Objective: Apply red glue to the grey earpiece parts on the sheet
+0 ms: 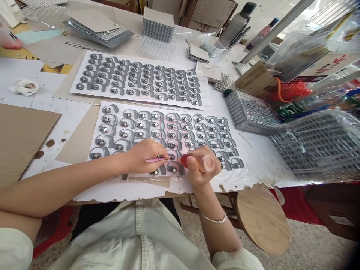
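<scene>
My left fingers [161, 150] grip a slim pink tool [153, 160] and my right fingers [192, 165] a translucent, red-ended bottle [208, 164] at grey, hook-shaped pieces [172, 169] rowed on the nearer white sheet [120, 107] on the counter [98, 195], one apparently in progress, finished and remaining ones indistinguishable.

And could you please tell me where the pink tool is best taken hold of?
I'd pinch the slim free end of the pink tool crosswise, coming from the near side: that end juts out leftward and looks unobstructed, while the left hand grips it further along, toward the grey hook-shaped pieces.
</scene>
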Available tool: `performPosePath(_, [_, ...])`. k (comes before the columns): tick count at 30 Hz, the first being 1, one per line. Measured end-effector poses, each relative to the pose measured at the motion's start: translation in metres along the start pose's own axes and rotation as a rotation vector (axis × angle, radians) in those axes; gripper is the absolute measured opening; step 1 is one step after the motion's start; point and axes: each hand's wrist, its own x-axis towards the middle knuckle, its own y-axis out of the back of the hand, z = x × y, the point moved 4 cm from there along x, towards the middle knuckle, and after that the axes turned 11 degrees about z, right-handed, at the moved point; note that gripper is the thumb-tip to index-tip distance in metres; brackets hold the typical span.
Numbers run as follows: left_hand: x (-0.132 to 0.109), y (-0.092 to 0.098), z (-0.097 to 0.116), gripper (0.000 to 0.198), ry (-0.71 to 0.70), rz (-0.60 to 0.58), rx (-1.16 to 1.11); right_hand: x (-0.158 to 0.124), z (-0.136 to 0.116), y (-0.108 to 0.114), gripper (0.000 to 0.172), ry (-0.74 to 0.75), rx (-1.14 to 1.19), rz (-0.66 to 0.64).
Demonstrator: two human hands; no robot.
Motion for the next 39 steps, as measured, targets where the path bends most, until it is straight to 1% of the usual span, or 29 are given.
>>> performPosePath(5, [0.0,0.0,-0.001,0.015,0.002,0.004,-0.006,-0.001,0.002,0.001,0.009,-0.001,-0.023,-0.005])
performPosePath(11, [0.001,0.0,0.0,0.015,0.003,0.008,-0.005,-0.004,0.009,0.006,0.007,-0.028,0.008,0.053])
performPosePath(16, [0.001,0.001,0.0,0.015,0.03,-0.013,-0.002,-0.004,0.007,0.003,0.006,0.0,0.02,0.018])
performPosePath(20, [0.001,0.001,0.0,0.014,0.031,-0.018,-0.008,-0.002,0.003,0.0,0.008,-0.003,0.02,-0.002])
performPosePath(27, [0.002,0.002,0.0,0.016,0.031,0.01,-0.053,-0.002,0.002,0.0,0.009,0.01,-0.005,0.001])
performPosePath(30, [0.003,0.002,-0.003,0.014,0.072,0.017,-0.09,-0.003,0.003,-0.001,0.009,0.02,0.001,-0.001])
performPosePath(35, [0.005,0.002,-0.008,0.011,0.21,0.032,-0.169,-0.004,0.003,-0.001,0.007,0.031,-0.002,0.0])
performPosePath(39, [0.005,0.002,-0.01,0.01,0.25,0.036,-0.176,-0.004,0.003,-0.002,0.008,0.04,-0.013,-0.003])
